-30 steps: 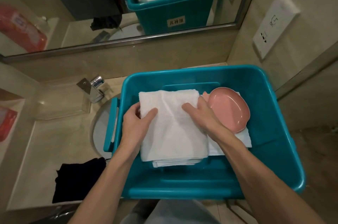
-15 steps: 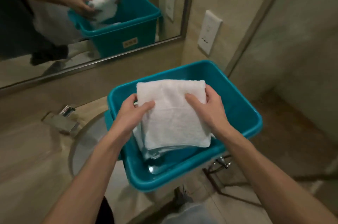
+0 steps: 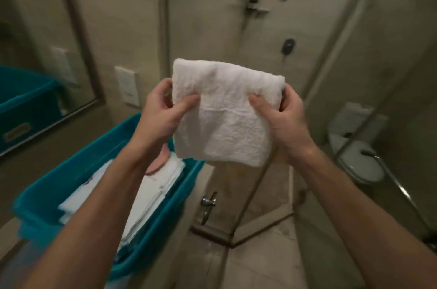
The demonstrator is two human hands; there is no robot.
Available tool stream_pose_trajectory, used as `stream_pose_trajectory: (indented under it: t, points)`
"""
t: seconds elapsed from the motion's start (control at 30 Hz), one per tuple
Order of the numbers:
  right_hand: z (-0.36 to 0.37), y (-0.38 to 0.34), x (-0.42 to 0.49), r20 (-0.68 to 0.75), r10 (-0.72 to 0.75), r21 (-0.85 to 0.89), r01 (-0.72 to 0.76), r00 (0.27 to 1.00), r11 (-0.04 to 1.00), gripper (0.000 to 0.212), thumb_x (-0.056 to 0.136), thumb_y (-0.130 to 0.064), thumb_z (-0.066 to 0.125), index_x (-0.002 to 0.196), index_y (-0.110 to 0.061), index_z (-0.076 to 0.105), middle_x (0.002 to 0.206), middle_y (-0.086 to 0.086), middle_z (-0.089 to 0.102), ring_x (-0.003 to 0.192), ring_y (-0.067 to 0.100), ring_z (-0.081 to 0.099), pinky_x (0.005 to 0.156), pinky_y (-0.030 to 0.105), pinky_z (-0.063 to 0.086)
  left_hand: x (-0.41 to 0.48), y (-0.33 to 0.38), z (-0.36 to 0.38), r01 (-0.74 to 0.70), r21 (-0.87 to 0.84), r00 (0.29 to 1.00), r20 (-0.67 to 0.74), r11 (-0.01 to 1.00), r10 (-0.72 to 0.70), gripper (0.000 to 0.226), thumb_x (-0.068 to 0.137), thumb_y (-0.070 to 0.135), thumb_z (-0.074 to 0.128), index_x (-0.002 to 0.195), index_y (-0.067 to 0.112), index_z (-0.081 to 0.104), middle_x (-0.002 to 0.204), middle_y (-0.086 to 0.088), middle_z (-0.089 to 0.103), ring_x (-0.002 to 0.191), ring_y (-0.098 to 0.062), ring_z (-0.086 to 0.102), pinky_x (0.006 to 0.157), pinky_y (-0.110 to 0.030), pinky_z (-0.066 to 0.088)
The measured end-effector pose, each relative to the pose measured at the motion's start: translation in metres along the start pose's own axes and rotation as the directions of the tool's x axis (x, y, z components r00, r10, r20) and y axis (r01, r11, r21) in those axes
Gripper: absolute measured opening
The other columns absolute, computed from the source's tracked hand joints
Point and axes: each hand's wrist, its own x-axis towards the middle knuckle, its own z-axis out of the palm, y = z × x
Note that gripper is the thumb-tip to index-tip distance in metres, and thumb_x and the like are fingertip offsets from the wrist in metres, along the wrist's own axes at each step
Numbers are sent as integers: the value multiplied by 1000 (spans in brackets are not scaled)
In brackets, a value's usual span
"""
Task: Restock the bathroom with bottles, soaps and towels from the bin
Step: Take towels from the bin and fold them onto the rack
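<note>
A folded white towel (image 3: 224,111) is held up in the air in front of me, to the right of the bin. My left hand (image 3: 163,114) grips its left edge, thumb on top. My right hand (image 3: 281,116) grips its right edge the same way. The teal plastic bin (image 3: 71,170) sits at lower left. In it lie more folded white towels (image 3: 146,196) and a pink dish (image 3: 158,161), mostly hidden behind my left forearm.
A mirror (image 3: 35,64) on the left wall reflects the bin. A white wall socket (image 3: 127,88) is beside it. A glass shower enclosure (image 3: 236,28) with a door handle (image 3: 209,203) stands ahead. A toilet (image 3: 357,156) shows at right behind glass.
Both hands lifted the towel out of the bin and carried it up and to the right. My view swung right from the sink toward the shower.
</note>
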Motion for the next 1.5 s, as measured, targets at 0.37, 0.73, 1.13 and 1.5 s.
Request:
stream_pose_trajectory:
  t: [0.37, 0.73, 1.13, 1.5]
  points:
    - [-230, -82, -129, -500, -148, -221, 40, 854, 974, 30, 85, -9, 78, 112, -5, 64, 108, 12, 74, 94, 20, 72, 79, 39, 60, -62, 29, 246, 16, -231, 847, 520, 973, 110, 35, 88, 18, 74, 118, 9, 61, 100, -8, 76, 87, -24, 74, 70, -36, 58]
    - [-403, -170, -292, -707, -233, -366, -63, 667, 929, 30, 86, -16, 78, 113, -11, 67, 107, 2, 75, 95, 17, 74, 75, 32, 61, -212, 77, 451, 155, -360, 690, 706, 920, 160, 32, 91, 22, 72, 120, 13, 63, 106, -9, 75, 93, -28, 73, 75, -40, 59]
    - [-550, -175, -395, -856, -147, -318, -281, 496, 905, 33, 84, -33, 79, 114, -28, 67, 100, -14, 75, 90, 3, 73, 73, 27, 58, -302, 81, 616, 219, -225, 471, 876, 950, 99, 27, 92, 29, 71, 116, 17, 67, 108, -10, 74, 96, -31, 73, 77, -42, 61]
    - [-746, -168, -365, -944, -205, -292, -367, 259, 883, 43, 85, -24, 76, 117, -23, 47, 107, -9, 63, 87, 5, 67, 64, 23, 54, -305, 54, 842, 340, -186, 386, 921, 922, 44, 36, 89, 32, 73, 122, 21, 64, 111, -2, 75, 93, -20, 75, 78, -40, 62]
